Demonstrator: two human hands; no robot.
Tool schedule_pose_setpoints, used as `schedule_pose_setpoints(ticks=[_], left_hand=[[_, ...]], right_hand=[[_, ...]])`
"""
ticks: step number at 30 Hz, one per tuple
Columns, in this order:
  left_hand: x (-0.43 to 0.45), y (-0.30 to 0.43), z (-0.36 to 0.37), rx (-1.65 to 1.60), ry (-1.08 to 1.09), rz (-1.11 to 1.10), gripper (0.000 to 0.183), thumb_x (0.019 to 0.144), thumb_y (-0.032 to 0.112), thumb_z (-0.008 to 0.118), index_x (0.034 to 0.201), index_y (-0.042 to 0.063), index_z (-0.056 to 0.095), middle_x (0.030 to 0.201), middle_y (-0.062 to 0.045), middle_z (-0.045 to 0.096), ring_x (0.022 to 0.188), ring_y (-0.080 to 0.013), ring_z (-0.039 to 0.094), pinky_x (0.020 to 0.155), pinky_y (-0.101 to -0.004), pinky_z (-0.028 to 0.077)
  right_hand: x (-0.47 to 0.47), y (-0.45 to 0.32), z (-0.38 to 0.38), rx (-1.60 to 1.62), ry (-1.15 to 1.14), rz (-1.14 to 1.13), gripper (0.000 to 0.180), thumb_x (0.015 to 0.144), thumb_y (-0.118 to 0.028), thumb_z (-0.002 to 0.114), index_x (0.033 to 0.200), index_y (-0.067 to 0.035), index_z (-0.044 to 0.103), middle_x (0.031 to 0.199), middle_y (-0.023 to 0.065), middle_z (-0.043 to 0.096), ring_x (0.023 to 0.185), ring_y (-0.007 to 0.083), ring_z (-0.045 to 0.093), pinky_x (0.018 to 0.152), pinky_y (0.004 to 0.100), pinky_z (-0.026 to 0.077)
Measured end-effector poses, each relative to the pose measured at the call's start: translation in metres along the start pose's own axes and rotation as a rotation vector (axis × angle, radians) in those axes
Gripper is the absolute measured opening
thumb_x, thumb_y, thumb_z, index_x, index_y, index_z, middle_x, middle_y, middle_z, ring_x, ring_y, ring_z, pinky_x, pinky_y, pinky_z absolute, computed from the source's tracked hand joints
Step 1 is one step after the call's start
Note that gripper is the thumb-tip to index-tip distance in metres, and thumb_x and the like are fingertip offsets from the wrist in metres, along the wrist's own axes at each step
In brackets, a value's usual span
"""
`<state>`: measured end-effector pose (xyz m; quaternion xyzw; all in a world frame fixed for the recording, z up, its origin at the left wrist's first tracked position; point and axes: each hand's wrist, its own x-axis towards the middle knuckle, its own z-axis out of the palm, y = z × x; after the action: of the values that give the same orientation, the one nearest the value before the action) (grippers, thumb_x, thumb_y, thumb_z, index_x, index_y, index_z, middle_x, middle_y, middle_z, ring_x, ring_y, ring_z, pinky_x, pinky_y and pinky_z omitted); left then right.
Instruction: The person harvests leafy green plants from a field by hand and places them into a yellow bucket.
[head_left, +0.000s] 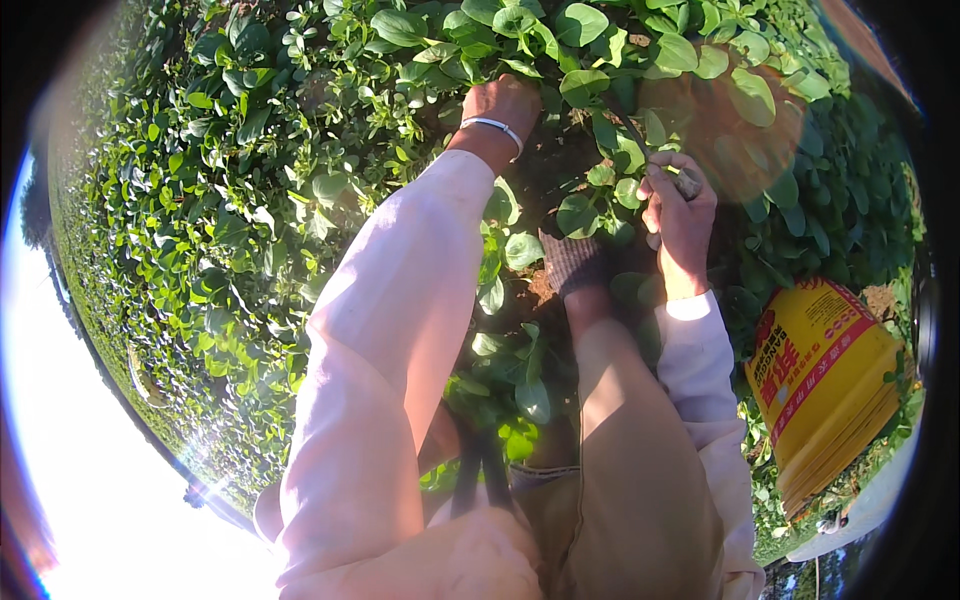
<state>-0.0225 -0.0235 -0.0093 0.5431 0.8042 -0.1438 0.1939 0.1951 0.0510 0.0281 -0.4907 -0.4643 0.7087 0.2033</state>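
My left hand (504, 101), with a pale bracelet at the wrist, reaches in among leafy green plants (517, 22). Leaves hide its fingers, so whether it grips a stem is not visible. My right hand (681, 206) is closed around the stubby handle (685, 184) of a hand tool. The tool's thin dark shaft (632, 131) slants up and left into the foliage, where its working end is hidden. Between the two hands lie shaded bare soil (551, 161) and a low broad-leaved plant (579, 216).
Just below that plant is my foot in a dark ribbed sock (574, 262). A yellow bucket (832, 390) bearing red writing stands among the plants at right. Small-leaved dense greenery (247, 187) fills the left side. Bright sunlight and glare wash parts of the view.
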Motion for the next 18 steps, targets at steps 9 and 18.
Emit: schedule_pose_setpoints(ticks=[9,18], left_hand=[[0.017,-0.002,-0.005,-0.042,-0.153,-0.120,0.023,0.086,0.020,0.056,0.103,0.014,0.071,0.103,-0.010,0.069,0.097,-0.0281,0.067,0.079,-0.0399,0.053],[-0.021,-0.007,0.011,-0.455,-0.158,-0.137,0.032,0.080,0.035,0.061,0.103,0.015,0.069,0.097,-0.015,0.068,0.092,-0.0340,0.065,0.082,-0.0414,0.051]], right_hand=[[0.000,0.005,0.000,0.003,-0.019,-0.035,0.008,0.087,-0.005,0.062,0.096,-0.005,0.062,0.064,0.0016,0.060,0.041,0.0024,0.042,0.036,0.0193,0.030],[-0.020,-0.018,0.002,-0.106,-0.091,-0.039,0.007,0.089,-0.003,0.059,0.095,-0.005,0.061,0.065,-0.0010,0.057,0.047,-0.0002,0.040,0.041,0.0168,0.027]])
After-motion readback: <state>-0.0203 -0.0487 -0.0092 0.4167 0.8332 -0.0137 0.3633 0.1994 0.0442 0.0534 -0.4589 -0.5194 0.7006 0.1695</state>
